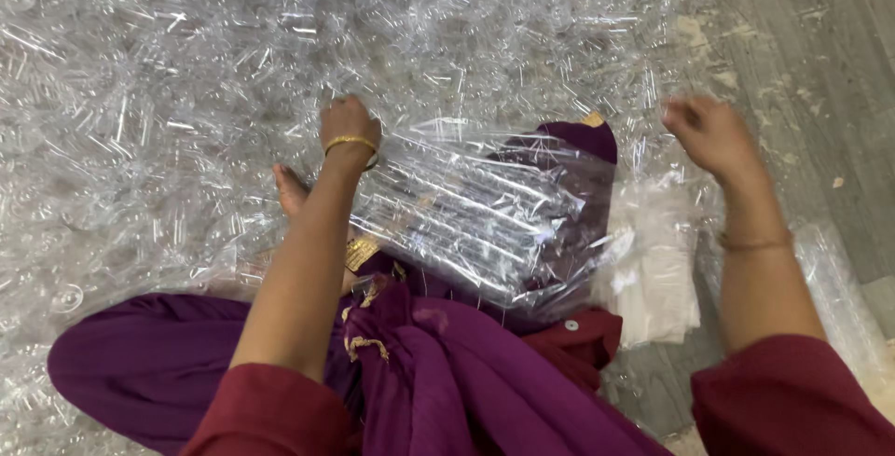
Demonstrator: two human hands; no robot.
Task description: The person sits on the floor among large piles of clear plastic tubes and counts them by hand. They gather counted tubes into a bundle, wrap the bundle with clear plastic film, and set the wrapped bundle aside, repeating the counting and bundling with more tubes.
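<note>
I sit on the floor amid a wide heap of small clear plastic tubes point(186, 64). My left hand point(349, 122), with a gold bangle on the wrist, reaches forward into the heap, fingers curled down among the tubes. My right hand point(709, 131) hovers blurred at the heap's right edge, fingers bent; whether it holds tubes I cannot tell. A clear plastic bag filled with aligned tubes point(475, 218) rests across my lap on purple cloth point(438, 372).
A stack of flat clear bags point(653, 269) lies on the floor right of my lap. My bare foot point(291, 190) shows beside my left forearm. Grey wood-patterned floor point(820, 36) shows at the right. More plastic wrap point(839, 297) lies under my right arm.
</note>
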